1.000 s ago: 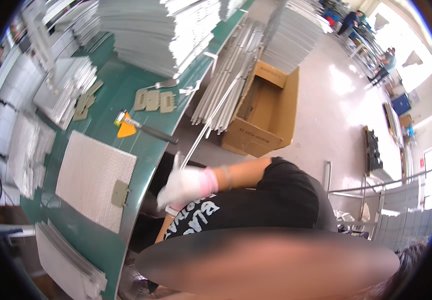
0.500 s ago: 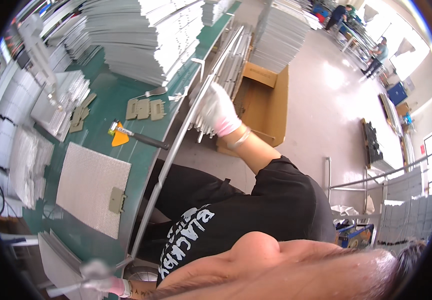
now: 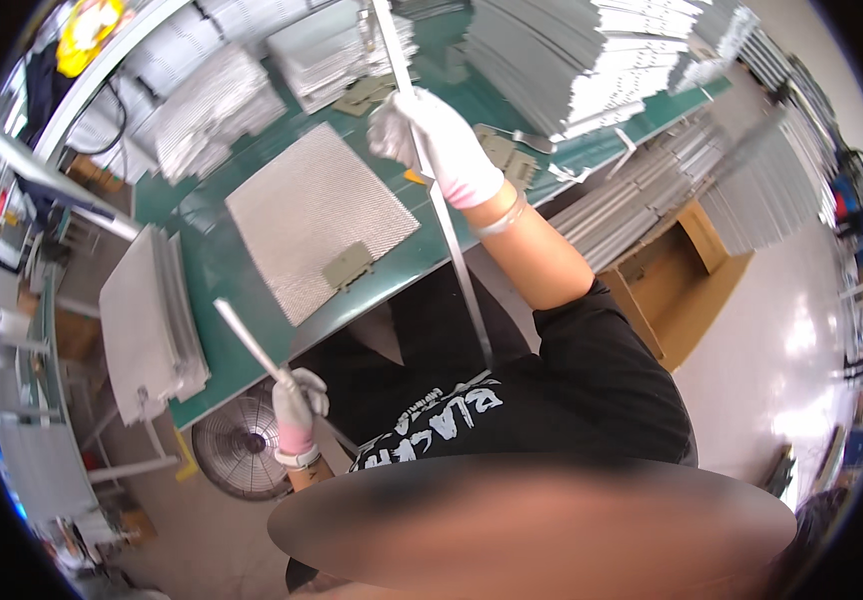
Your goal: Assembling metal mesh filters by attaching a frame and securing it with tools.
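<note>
My right hand point(image 3: 442, 145), in a white glove, is closed around a long, thin metal strip point(image 3: 464, 270) raised over the bench edge. My left hand point(image 3: 299, 405), gloved too, grips another metal strip point(image 3: 245, 332) low in front of the bench, beside the fan. Between the hands, a rectangular mesh panel point(image 3: 317, 215) lies flat on the green bench. A grey-green plastic plate point(image 3: 349, 265) rests on its near edge. Beyond my right hand are more such plastic plates point(image 3: 517, 165) and a screwdriver point(image 3: 524, 138). An orange piece point(image 3: 415, 176) is mostly hidden by that hand.
Tall stacks of grey panels point(image 3: 542, 60) stand at the back right, mesh panel stacks point(image 3: 217, 110) at the back left. Another panel stack point(image 3: 152, 320) leans at the bench's left end. A floor fan point(image 3: 247, 445), an open cardboard box point(image 3: 707, 300) and bundled metal strips point(image 3: 632, 190) flank the bench.
My view has swung left. My right hand has come away from the strip bundle by the box, bringing the long strip over the bench. My left hand has moved from the leaning panels to beside the fan.
</note>
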A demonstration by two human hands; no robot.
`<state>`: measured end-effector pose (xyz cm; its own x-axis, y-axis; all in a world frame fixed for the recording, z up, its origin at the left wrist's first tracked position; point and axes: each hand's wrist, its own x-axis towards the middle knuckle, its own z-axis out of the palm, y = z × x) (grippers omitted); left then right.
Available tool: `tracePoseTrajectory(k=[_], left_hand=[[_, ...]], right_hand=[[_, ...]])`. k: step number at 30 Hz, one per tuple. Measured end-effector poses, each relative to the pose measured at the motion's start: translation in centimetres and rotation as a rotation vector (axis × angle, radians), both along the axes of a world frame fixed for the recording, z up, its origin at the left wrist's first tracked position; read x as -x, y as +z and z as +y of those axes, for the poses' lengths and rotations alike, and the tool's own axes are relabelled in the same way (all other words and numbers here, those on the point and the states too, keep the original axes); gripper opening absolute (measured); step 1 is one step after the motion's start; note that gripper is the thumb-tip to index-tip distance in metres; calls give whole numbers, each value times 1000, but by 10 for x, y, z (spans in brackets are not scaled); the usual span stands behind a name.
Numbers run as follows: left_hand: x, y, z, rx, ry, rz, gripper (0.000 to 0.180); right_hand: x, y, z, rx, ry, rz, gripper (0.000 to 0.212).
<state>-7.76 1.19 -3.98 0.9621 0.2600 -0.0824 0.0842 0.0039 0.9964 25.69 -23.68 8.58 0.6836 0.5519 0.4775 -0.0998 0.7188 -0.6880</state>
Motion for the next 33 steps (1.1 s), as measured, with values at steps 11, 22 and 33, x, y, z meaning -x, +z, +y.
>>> tracePoseTrajectory(k=[11, 22, 33], left_hand=[[-12, -18, -37, 66, 322, -60, 41], [-61, -60, -137, 515, -64, -35, 52], [-110, -21, -138, 840, 55, 4, 42]], right_hand=[[-17, -70, 34, -164, -303, 475, 19], [-21, -158, 31, -181, -174, 704, 17], [132, -129, -7, 686, -467, -210, 52]])
